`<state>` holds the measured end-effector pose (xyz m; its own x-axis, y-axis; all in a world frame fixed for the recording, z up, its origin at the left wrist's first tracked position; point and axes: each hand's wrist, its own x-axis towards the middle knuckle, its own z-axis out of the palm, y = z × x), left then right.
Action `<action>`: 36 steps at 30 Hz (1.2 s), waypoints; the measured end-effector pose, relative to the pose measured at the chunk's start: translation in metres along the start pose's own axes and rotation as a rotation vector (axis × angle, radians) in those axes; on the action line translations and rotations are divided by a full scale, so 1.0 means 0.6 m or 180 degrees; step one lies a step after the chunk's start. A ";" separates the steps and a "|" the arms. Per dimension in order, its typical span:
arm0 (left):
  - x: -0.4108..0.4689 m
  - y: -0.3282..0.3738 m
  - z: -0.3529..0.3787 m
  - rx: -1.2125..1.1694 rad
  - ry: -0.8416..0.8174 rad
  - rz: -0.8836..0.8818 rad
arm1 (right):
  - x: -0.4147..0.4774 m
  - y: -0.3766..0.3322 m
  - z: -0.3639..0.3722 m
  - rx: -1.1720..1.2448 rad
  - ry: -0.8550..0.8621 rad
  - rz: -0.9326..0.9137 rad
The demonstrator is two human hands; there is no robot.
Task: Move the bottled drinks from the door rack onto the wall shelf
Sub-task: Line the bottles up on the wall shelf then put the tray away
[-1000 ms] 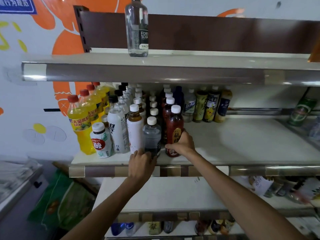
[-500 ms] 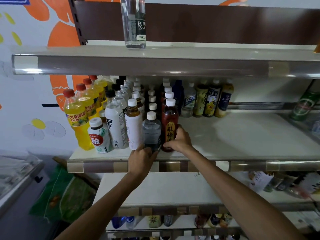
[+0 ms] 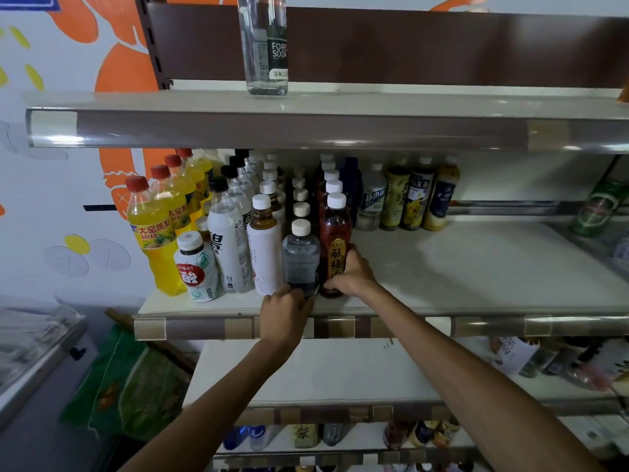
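Note:
The wall shelf [image 3: 476,267] carries rows of bottled drinks along its left half. At the front stand a grey bottle [image 3: 300,257] with a white cap and a dark red bottle [image 3: 335,247] with a gold label. My left hand [image 3: 284,315] grips the base of the grey bottle from the front. My right hand [image 3: 352,274] wraps the lower right side of the dark red bottle. Both bottles stand upright on the shelf, side by side. Left of them are a white bottle [image 3: 263,248], a juice bottle [image 3: 197,267] and yellow soda bottles [image 3: 153,233].
A clear soda-water bottle [image 3: 265,46] stands on the upper shelf [image 3: 374,107]. Tea bottles [image 3: 412,195] line the back, and a green can [image 3: 595,209] sits far right. Lower shelves [image 3: 306,373] hold more drinks. A grey cabinet [image 3: 30,362] is at lower left.
The dark red bottle went from tilted to upright against the grey bottle. Both hands stayed at the bottle bases while the view shifted slightly.

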<state>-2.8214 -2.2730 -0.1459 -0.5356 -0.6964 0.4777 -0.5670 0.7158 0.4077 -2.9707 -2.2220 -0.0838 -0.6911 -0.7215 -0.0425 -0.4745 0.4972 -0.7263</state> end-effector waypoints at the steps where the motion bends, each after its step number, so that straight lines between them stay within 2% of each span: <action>1: 0.000 0.001 0.001 0.0006 -0.0002 -0.0005 | 0.000 0.000 -0.001 0.0004 -0.0015 -0.0001; 23: -0.009 0.023 -0.015 0.0413 -0.0171 -0.0090 | -0.010 0.003 -0.011 0.0081 -0.0248 -0.0080; 27: -0.007 0.025 -0.018 0.0599 -0.0388 -0.0062 | -0.021 0.012 -0.013 -0.0146 -0.0242 -0.0095; 36: -0.003 0.019 -0.013 0.0652 -0.0488 0.0015 | -0.061 0.050 -0.025 -0.0816 -0.0040 -0.0025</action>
<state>-2.8219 -2.2634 -0.1361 -0.6184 -0.7040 0.3492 -0.6709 0.7043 0.2320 -2.9679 -2.1733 -0.0939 -0.6807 -0.7310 -0.0472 -0.6038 0.5964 -0.5290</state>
